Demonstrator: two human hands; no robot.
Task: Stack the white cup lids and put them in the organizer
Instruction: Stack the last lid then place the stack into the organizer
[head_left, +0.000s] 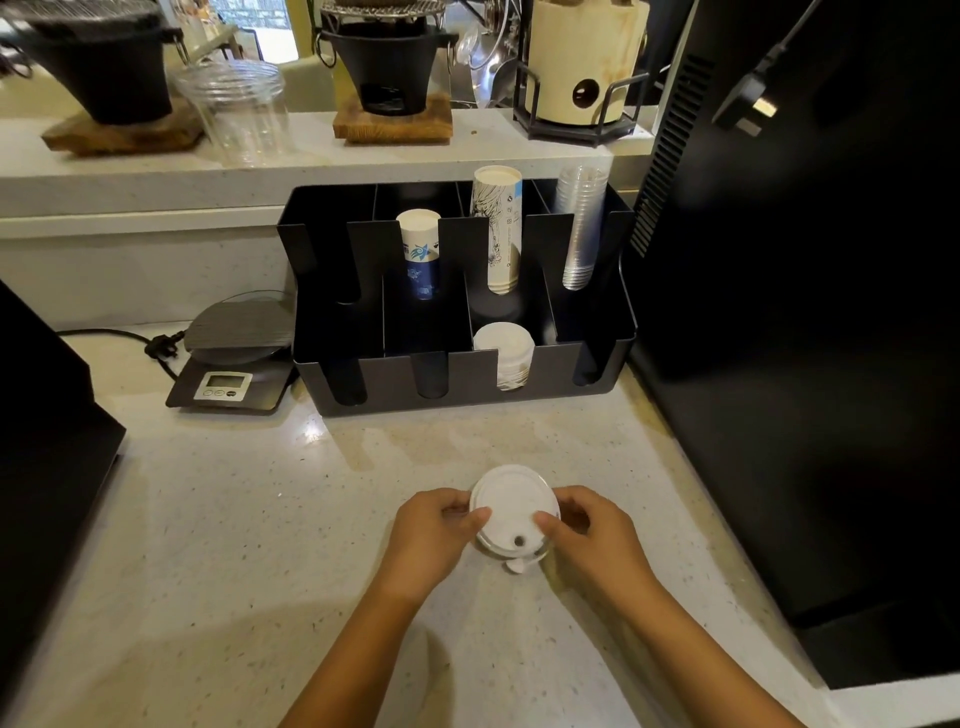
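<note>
a: where are the white cup lids right now?

b: low in the middle of the view, just above the pale speckled counter, held between both hands. the top lid faces up, its small dark sip hole toward the person, and a little tab pokes out at the near edge.

a: how are the hands placed?

b: the left hand grips the left rim, thumb lying over the top edge. the right hand grips the right rim, thumb pressed on the lid's top near the hole. both are closed on the lids, one at each side.

a: is it one lid or several?

b: layered rims show at the near edge, so more than one, but i cannot tell how many.

a: and the organizer?

b: the black organizer stands farther back on the counter, well apart from the hands. another white lid stack sits in a front slot, third from the left. paper cups and clear cups stand in the rear slots. a small scale is just left of it.
</note>
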